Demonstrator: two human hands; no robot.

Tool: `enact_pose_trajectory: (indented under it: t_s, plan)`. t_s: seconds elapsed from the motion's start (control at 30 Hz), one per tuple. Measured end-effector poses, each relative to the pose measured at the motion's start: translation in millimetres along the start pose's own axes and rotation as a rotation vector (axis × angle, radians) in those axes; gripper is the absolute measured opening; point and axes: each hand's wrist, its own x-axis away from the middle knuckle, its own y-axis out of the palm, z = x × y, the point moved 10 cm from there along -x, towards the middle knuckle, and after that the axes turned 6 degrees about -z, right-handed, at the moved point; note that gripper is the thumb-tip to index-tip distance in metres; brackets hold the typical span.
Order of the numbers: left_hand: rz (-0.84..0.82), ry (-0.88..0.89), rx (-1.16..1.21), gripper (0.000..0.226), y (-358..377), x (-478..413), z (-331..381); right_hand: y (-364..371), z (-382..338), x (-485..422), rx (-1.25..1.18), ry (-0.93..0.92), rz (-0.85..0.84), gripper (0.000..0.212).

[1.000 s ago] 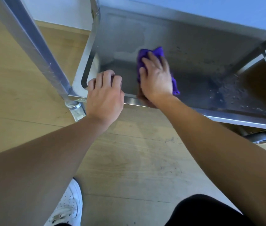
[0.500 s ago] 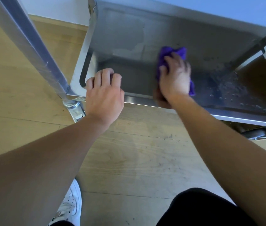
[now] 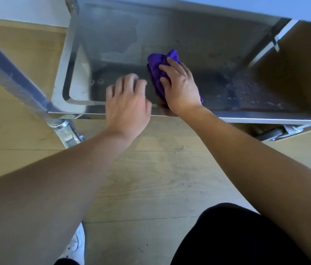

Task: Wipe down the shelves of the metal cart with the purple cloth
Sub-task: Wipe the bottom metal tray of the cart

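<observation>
The metal cart's bottom shelf (image 3: 217,54) is a shallow steel tray low over the floor. A bunched purple cloth (image 3: 159,70) lies on it near the front rim, and my right hand (image 3: 180,88) presses flat on top of it, fingers spread over the fabric. My left hand (image 3: 127,106) rests on the shelf's front rim (image 3: 261,118) just left of the cloth, fingers curled over the edge. Water drops and grime show on the right part of the shelf (image 3: 250,88). A paler wiped patch sits at the back left.
The cart's slanted metal leg (image 3: 11,73) runs down to a caster (image 3: 66,132) at the front left. Another caster (image 3: 273,132) shows under the right side. Wooden floor (image 3: 151,178) lies below, with my white shoe (image 3: 76,243) and dark-clothed knee (image 3: 236,236).
My right hand slid the cloth right along the shelf, then back left toward my left hand. The left hand stayed on the front rim.
</observation>
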Motion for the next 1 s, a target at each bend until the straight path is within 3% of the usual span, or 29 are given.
enact_pose_trajectory:
  t_s: [0.37,0.6,0.7,0.83,1.0]
  plan:
    - [-0.025,0.268,0.145,0.030,28.4,-26.6,118.4,-70.3,142.6,56.8,0.077,0.242,0.047,0.039]
    - [-0.074,0.298,0.118,0.023,51.2,-29.3,151.7,-119.4,246.0,97.0,0.061,0.491,0.141,0.039]
    - [-0.062,0.297,0.072,0.025,55.1,-28.2,152.5,-107.8,222.9,90.7,0.051,0.498,0.165,0.039]
    - [-0.063,0.298,0.056,0.029,53.3,-28.1,154.1,-70.1,150.3,69.1,0.062,0.273,0.124,0.038]
    - [-0.063,0.316,0.039,0.029,52.4,-27.7,154.3,-77.4,166.3,67.5,0.047,0.250,0.159,0.036]
